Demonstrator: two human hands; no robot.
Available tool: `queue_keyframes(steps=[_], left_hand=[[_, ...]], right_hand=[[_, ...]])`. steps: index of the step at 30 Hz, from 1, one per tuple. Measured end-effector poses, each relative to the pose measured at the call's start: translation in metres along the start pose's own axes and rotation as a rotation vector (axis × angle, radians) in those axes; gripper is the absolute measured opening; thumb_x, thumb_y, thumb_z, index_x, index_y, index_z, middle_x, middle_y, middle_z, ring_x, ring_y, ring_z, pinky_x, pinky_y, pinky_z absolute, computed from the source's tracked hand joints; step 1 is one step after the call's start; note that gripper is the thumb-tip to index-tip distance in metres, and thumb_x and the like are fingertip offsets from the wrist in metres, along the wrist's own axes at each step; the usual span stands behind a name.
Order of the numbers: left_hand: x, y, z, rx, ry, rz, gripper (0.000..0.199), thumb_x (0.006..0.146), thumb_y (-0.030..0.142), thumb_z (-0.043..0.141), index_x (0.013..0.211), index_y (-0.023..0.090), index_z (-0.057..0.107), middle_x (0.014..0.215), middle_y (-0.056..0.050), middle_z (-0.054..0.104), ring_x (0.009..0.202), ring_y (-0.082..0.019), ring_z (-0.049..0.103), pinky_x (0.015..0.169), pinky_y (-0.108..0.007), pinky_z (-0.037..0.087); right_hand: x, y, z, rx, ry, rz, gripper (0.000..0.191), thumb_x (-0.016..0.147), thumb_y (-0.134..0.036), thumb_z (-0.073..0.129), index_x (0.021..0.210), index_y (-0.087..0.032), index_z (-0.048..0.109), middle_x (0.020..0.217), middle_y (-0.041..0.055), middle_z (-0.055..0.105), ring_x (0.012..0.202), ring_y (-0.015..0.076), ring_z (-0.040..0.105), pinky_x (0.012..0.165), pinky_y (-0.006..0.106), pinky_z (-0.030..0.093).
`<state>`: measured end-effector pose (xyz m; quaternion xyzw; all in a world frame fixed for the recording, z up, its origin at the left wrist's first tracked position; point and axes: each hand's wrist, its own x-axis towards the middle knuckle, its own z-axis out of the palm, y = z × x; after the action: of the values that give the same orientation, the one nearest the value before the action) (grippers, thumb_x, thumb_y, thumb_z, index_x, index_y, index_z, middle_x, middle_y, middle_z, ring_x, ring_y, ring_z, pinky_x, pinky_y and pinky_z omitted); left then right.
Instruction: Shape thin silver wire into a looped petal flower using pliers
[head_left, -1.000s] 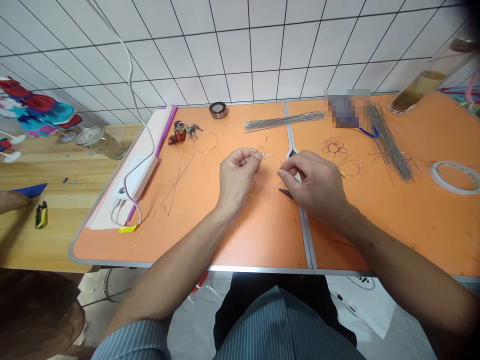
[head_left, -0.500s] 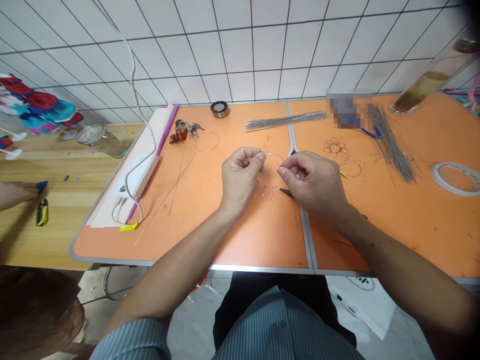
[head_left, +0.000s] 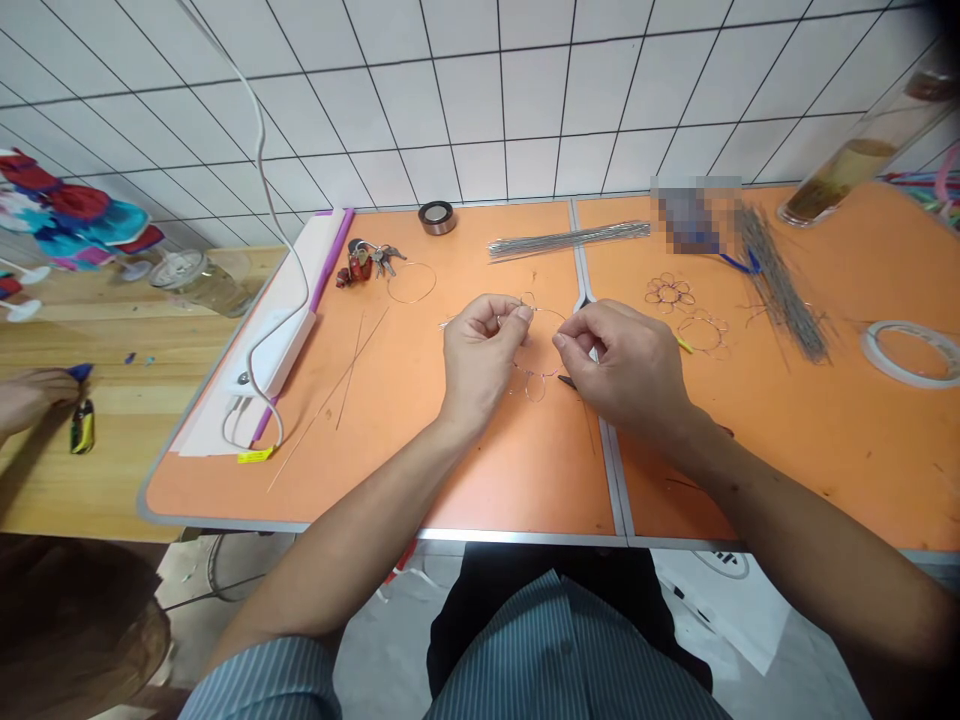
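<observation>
Between our two hands, just above the middle of the orange table (head_left: 420, 490), we hold a fine wire ring (head_left: 541, 374) with small loops standing out from its edge, one at the top and one at the bottom easiest to make out. Our left hand (head_left: 481, 358) pinches its upper left side between thumb and forefinger, the other fingers curled in. At its right side, our right hand (head_left: 628, 358) has thumb and forefinger pressed together at the tips; we cannot tell whether wire runs between them. A dark pointed tip (head_left: 568, 381) pokes out beneath that hand. Near it, to the right, lie a wire flower (head_left: 670, 301) and a looped ring (head_left: 701, 351). Beyond our hands we see a straight wire bundle (head_left: 570, 242) and, farther right, a rougher bundle (head_left: 784, 290) near a white roll (head_left: 874, 355). To our left, two loose wires cross; behind them a plain wire hoop (head_left: 411, 302) touches the keys (head_left: 385, 259), with a tape roll (head_left: 437, 218) near the tiled wall. At the far left, a co-worker's hand (head_left: 34, 395) rests on a wooden table beside a yellow-and-black tool (head_left: 82, 428).
</observation>
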<state>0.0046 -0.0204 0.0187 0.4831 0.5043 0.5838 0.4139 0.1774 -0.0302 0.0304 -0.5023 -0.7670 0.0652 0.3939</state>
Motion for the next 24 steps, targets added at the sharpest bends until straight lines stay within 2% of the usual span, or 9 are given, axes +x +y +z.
queue_keyframes(steps=[8,15,24], left_hand=[[-0.0014,0.0025,0.0014,-0.035,0.003,0.01,0.017,0.092,0.033,0.082,0.085,0.023,0.071,0.071,0.001,0.067,0.066,-0.013,0.06,0.064,-0.027,0.046],[-0.0027,0.0022,0.0016,-0.017,0.01,-0.014,0.018,0.093,0.036,0.081,0.085,0.023,0.071,0.071,0.001,0.067,0.066,-0.014,0.06,0.064,-0.028,0.046],[0.0039,0.0,0.0009,-0.235,-0.048,-0.217,0.017,0.087,0.027,0.08,0.076,0.021,0.069,0.066,0.001,0.065,0.065,-0.011,0.055,0.067,-0.025,0.045]], right_hand=[[-0.0038,0.003,0.0051,-0.222,0.045,-0.149,0.018,0.097,-0.015,0.057,0.084,-0.023,0.066,0.079,0.0039,0.072,0.072,0.0197,0.06,0.061,0.037,0.029],[-0.0053,0.0015,0.0057,-0.274,0.031,-0.167,0.02,0.097,-0.013,0.056,0.084,-0.023,0.065,0.079,0.0053,0.069,0.073,0.0211,0.055,0.061,0.039,0.023],[-0.0064,0.0034,0.0079,-0.428,0.054,-0.238,0.024,0.099,-0.01,0.053,0.082,-0.022,0.066,0.079,0.0055,0.067,0.073,0.0203,0.051,0.061,0.04,0.02]])
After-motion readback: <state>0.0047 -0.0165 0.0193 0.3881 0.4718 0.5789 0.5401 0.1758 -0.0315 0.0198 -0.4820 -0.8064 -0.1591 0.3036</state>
